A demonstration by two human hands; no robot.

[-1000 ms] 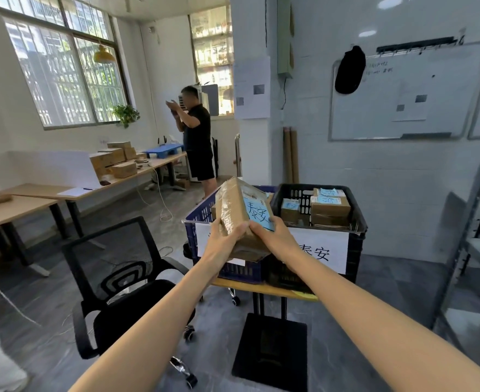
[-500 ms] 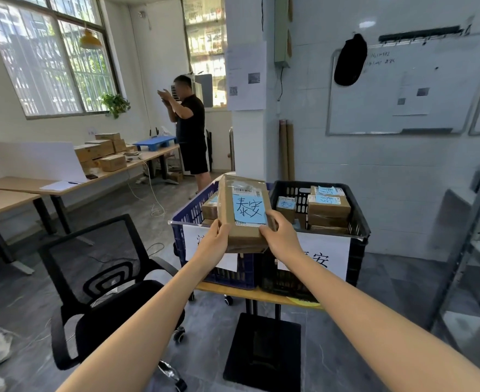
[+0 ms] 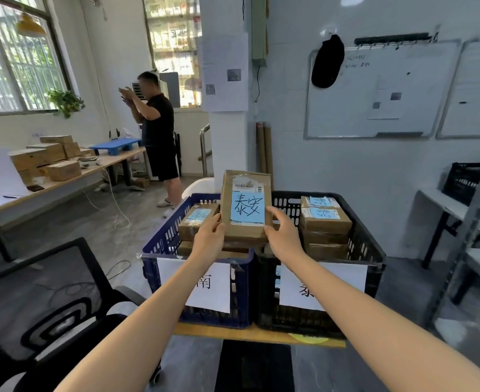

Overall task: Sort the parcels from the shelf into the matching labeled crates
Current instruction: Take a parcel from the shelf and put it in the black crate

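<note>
I hold a flat brown cardboard parcel (image 3: pixel 246 205) with a blue handwritten label upright between both hands, above the seam between two crates. My left hand (image 3: pixel 209 240) grips its lower left edge and my right hand (image 3: pixel 282 236) its lower right edge. The blue crate (image 3: pixel 159 244) on the left carries a white paper label and holds labelled parcels (image 3: pixel 197 222). The black crate (image 3: pixel 366 244) on the right has its own white label and a stack of parcels (image 3: pixel 325 222) with blue labels.
Both crates stand on a small wooden table (image 3: pixel 258 335). A black office chair (image 3: pixel 52 301) is at the lower left. A person (image 3: pixel 156 131) stands by a long desk (image 3: pixel 63 176) with boxes. A metal shelf frame (image 3: pixel 476 210) rises on the right.
The parcel has turned from tilted to upright with its blue label facing me, and my view has come closer to the crates.
</note>
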